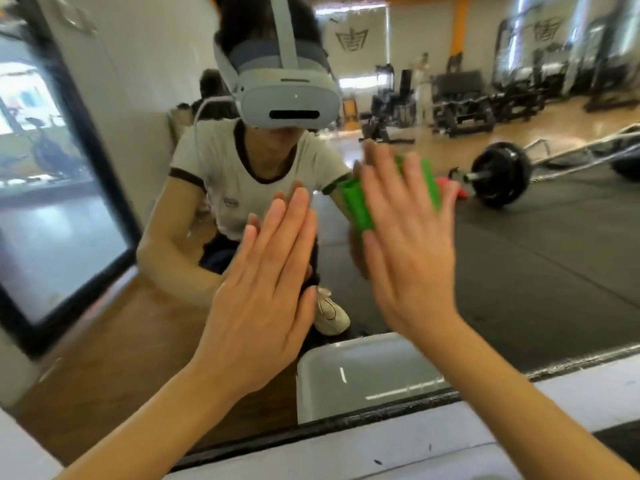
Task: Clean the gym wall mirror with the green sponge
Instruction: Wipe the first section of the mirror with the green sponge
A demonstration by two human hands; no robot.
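Both hands are raised flat against the wall mirror [519, 271], which fills most of the frame. The left hand [266, 299], in the lower centre, lies with its fingers straight and close together, palm on the glass, holding nothing. The right hand [412, 244], right of centre, has its fingers spread and straight, pressing the green sponge [356, 206] against the mirror; the sponge shows between and beside the fingers, and part of the green seen there is probably its reflection, since motion blur makes the edges hard to separate. The thumb is hidden, so whether it hooks round the sponge cannot be told. In the glass, at upper centre, the person's reflection wears a grey headset [287, 95] and a white T-shirt. To the right in the reflection a barbell [502, 174] lies on dark floor matting, with gym machines [460, 105] behind it. A white ledge [450, 455] runs along the mirror's lower edge.
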